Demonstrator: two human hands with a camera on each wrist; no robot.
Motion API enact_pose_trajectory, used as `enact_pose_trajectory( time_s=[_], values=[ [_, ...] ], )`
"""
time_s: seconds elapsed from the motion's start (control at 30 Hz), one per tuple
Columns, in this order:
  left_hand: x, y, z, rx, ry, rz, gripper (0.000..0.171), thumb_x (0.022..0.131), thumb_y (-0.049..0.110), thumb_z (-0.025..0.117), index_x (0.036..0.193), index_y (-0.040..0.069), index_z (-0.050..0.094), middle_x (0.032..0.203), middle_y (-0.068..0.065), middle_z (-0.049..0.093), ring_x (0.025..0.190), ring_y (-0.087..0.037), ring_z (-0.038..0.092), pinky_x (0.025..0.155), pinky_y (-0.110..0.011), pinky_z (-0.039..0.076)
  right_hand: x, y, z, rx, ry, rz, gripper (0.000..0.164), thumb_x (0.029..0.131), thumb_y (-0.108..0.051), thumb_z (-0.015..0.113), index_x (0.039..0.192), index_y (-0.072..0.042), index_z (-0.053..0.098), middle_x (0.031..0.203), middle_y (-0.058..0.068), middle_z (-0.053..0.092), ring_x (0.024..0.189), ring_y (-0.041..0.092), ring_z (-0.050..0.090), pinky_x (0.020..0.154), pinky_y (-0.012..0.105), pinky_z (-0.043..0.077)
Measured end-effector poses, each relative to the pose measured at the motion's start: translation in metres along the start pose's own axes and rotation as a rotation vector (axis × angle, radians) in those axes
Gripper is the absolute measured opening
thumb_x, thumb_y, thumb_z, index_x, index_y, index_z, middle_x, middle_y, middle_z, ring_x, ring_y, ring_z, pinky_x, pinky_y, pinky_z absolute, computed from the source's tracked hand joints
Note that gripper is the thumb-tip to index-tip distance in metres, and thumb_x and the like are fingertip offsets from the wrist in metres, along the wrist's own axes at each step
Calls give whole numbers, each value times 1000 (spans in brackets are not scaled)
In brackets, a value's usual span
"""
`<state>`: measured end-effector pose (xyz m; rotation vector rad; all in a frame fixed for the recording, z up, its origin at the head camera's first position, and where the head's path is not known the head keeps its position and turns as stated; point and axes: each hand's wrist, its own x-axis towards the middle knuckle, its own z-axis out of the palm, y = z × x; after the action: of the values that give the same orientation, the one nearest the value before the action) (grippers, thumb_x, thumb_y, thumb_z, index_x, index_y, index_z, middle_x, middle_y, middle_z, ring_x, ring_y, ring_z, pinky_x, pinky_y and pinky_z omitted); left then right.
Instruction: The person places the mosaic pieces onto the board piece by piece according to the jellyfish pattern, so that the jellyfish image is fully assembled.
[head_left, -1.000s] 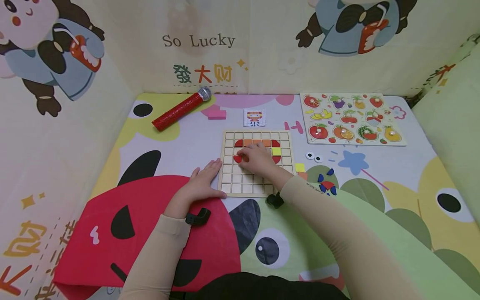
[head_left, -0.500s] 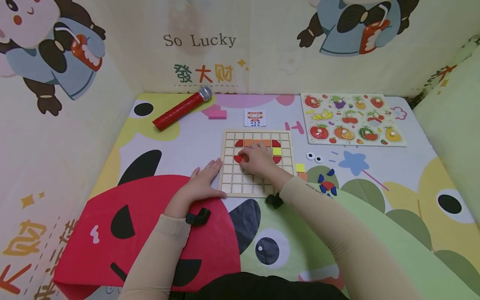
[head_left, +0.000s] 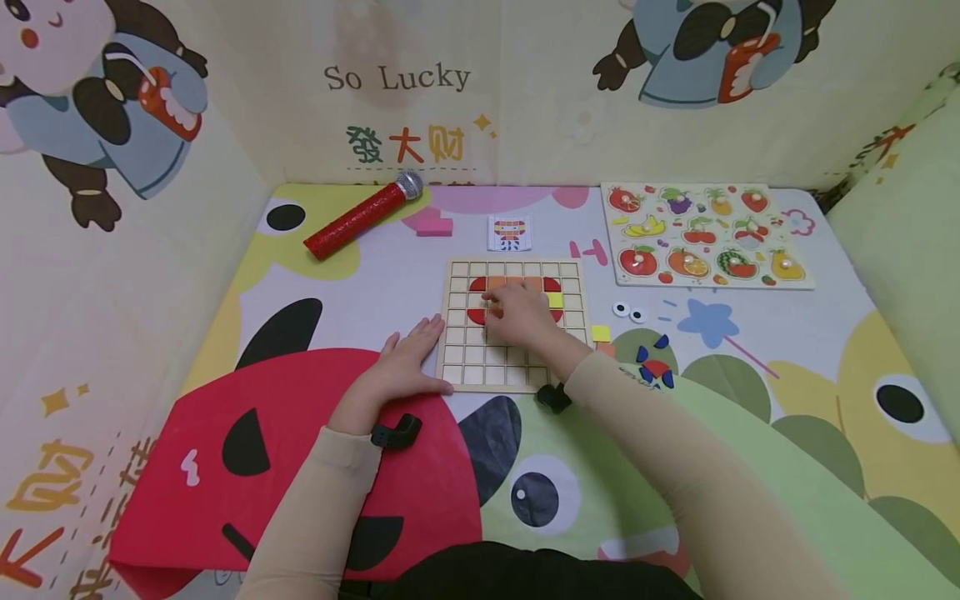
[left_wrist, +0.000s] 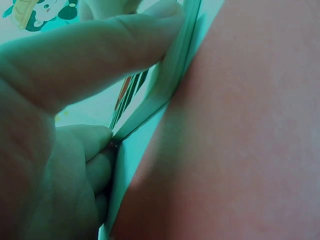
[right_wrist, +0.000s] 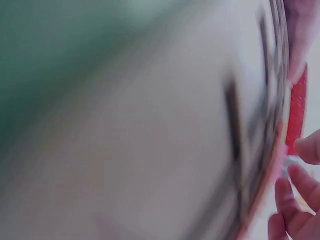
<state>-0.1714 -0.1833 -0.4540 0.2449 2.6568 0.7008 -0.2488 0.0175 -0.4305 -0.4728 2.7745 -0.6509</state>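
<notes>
My left hand [head_left: 408, 360] lies at the left edge of a wooden grid board [head_left: 463, 377]. Its thumb touches the lower left corner, and the left wrist view has the thumb [left_wrist: 145, 40] along the board's side [left_wrist: 172, 75]. Over the upper middle of the grid is my right hand [head_left: 521, 312], thumb and fingers bent downward. Thumb and fingertips [right_wrist: 295, 175] stand slightly apart in the right wrist view, with nothing visible between them. Red rounded corner pieces [head_left: 477, 317], orange squares [head_left: 497, 282] and a yellow square [head_left: 554, 300] sit in the grid, partly hidden by this hand.
Right of the board lie a yellow square [head_left: 601, 333], an orange piece [head_left: 604, 350] and several blue pieces [head_left: 662, 342] around a red one [head_left: 656, 368]. Behind are a pattern card [head_left: 509, 233], pink blocks [head_left: 435, 227], a red microphone [head_left: 360, 218] and a fruit puzzle [head_left: 708, 237].
My right hand has shifted slightly up and to the right over the grid, its fingertips moving off the left red corner piece. The left hand has stayed at the board's edge.
</notes>
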Motion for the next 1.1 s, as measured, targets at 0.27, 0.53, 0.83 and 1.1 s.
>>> enact_pose_trajectory(
  time_s=[0.27, 0.53, 0.83, 1.1],
  values=[
    [2, 1, -1, -2, 12, 10, 109, 63, 39, 78, 147, 21, 11, 154, 1, 12, 141, -22, 7, 110, -55, 4, -19, 33, -63, 278, 139, 90, 34, 90, -17, 46, 123, -13, 56, 127, 7, 53, 119, 26, 40, 98, 48, 35],
    [4, 0, -1, -13, 9, 5, 110, 62, 38, 79, 147, 21, 11, 154, 1, 12, 142, -21, 6, 110, -55, 3, -67, 101, -103, 307, 212, 185, 38, 95, -28, 38, 125, -8, 51, 127, 15, 48, 116, 32, 40, 90, 48, 38],
    [2, -3, 1, -23, 10, 10, 110, 62, 38, 79, 147, 21, 11, 154, 0, 12, 141, -22, 7, 109, -56, 4, -101, 148, -104, 281, 181, 264, 46, 95, -33, 39, 129, -3, 46, 133, 22, 42, 119, 38, 35, 91, 53, 37],
    [2, -2, 3, -14, 9, 6, 111, 62, 38, 80, 147, 21, 11, 154, 0, 12, 141, -22, 7, 109, -56, 4, -104, 158, -93, 261, 145, 227, 40, 94, -25, 44, 127, -3, 48, 131, 23, 43, 124, 40, 31, 100, 61, 26]
  ],
)
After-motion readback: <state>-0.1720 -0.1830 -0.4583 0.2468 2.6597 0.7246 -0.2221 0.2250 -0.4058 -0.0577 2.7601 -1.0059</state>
